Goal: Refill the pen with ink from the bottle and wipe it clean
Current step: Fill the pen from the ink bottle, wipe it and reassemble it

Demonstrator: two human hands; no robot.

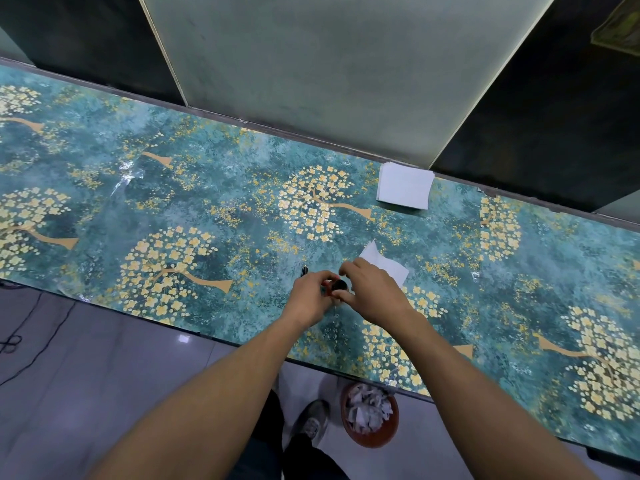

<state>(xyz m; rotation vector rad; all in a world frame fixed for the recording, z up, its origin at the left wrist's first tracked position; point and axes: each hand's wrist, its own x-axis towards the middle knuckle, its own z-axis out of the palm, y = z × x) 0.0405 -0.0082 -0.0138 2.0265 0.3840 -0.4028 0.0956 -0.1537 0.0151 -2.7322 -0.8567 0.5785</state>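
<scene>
I see the ink bottle just below the centre of the frame, a small dark thing standing on the desk near its front edge, mostly hidden by my two hands. My left hand comes in from the lower left and curls its fingers around the bottle's left side, gripping it. My right hand closes in from the right, thumb and fingertips bent over the bottle's top and right side; whether they pinch the cap or only touch it I cannot tell. A slim dark pen part lies on the desk just left of and above my left hand, only its end showing. A loose white tissue lies flat behind my right hand, partly covered by it. Farther toward the upper right of the frame, near the desk's back edge, sits a squared stack of white tissues. The desk wears a teal cover printed with golden trees. Below the desk's front edge, on the tiled floor at lower centre, stands a reddish bin filled with crumpled paper, with a shoe beside it.
</scene>
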